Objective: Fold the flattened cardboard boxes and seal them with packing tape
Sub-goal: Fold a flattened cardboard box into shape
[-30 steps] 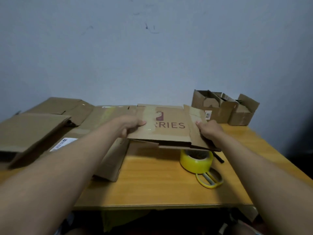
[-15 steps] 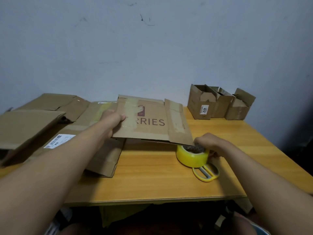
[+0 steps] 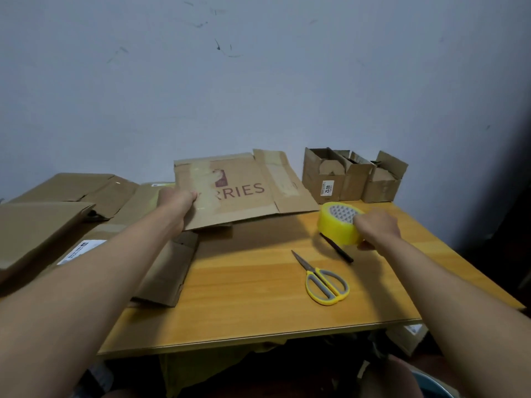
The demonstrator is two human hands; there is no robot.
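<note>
A flattened cardboard box (image 3: 241, 191) printed "RRIES" is tilted up over the back of the wooden table (image 3: 258, 282). My left hand (image 3: 176, 199) grips its left edge. My right hand (image 3: 376, 228) holds a yellow roll of packing tape (image 3: 339, 222) lifted off the table, to the right of the box. Yellow-handled scissors (image 3: 324, 280) lie shut on the table in front of the roll, beside a thin black pen (image 3: 336, 248).
More flattened boxes (image 3: 71, 214) are stacked on the table's left side. Three small folded boxes (image 3: 353, 176) stand at the back right by the wall. The table's front edge runs near the bottom, with dark clutter below it.
My right hand let go of the box, took the tape roll and lifted it to the right, uncovering the scissors and pen. My left hand tilted the box upward.
</note>
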